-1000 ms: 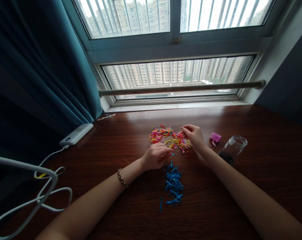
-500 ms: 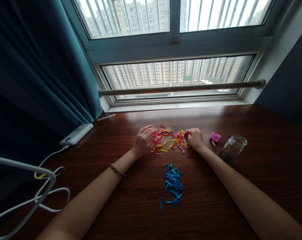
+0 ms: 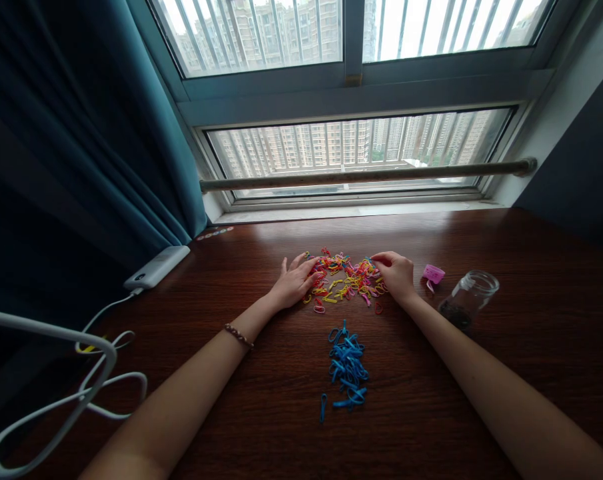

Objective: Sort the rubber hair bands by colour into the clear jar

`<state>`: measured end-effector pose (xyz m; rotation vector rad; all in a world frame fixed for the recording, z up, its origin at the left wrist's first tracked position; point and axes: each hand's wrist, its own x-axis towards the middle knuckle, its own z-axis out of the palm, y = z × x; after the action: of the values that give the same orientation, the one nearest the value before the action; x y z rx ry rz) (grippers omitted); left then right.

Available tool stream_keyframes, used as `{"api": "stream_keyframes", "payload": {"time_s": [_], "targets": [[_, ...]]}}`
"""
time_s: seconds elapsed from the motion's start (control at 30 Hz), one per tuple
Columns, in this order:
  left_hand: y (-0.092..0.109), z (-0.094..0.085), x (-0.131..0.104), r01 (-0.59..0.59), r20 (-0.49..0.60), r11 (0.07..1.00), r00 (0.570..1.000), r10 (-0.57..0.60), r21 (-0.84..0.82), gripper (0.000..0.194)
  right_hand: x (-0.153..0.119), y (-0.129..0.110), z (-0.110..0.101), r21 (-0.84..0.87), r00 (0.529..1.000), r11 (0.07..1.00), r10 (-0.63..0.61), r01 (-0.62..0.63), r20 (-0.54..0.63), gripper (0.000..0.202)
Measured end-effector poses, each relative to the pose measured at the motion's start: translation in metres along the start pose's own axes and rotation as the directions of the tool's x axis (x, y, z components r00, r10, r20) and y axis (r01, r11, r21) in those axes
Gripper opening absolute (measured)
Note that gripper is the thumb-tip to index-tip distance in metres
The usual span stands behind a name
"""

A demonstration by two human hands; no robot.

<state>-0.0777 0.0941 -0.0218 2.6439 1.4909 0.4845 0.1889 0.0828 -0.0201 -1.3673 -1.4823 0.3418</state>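
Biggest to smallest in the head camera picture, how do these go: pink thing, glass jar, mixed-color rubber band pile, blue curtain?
1. Blue curtain
2. Mixed-color rubber band pile
3. Glass jar
4. Pink thing

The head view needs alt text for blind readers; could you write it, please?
A person's left hand and right hand flank a multicoloured pile of small bands on a brown table. Blue bands lie nearer the viewer; a glass jar is at right, a window behind.
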Motion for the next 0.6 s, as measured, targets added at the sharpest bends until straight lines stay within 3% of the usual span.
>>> {"api": "stream_keyframes", "payload": {"time_s": [0.23, 0.47, 0.6], "targets": [[0.0011, -0.0001, -0.0011, 0.013, -0.059, 0.999, 0.998, -0.015, -0.044, 0.045, -0.0009, -0.0011, -0.0005, 0.05, 0.999, 0.998, 0.033, -0.033, 0.008, 0.02], [0.0048, -0.0034, -0.0016, -0.042, 0.051, 0.999, 0.998, 0.043, -0.019, 0.042, -0.0025, -0.0052, -0.0001, 0.002, 0.998, 1.0, -0.026, 0.026, 0.063, 0.02], [0.0046, -0.0044, -0.0017, -0.051, 0.061, 0.999, 0.997, 0.052, -0.016, 0.039, -0.003, -0.0066, 0.0004, 0.005, 0.997, 0.999, -0.046, 0.046, 0.066, 0.02]]}}
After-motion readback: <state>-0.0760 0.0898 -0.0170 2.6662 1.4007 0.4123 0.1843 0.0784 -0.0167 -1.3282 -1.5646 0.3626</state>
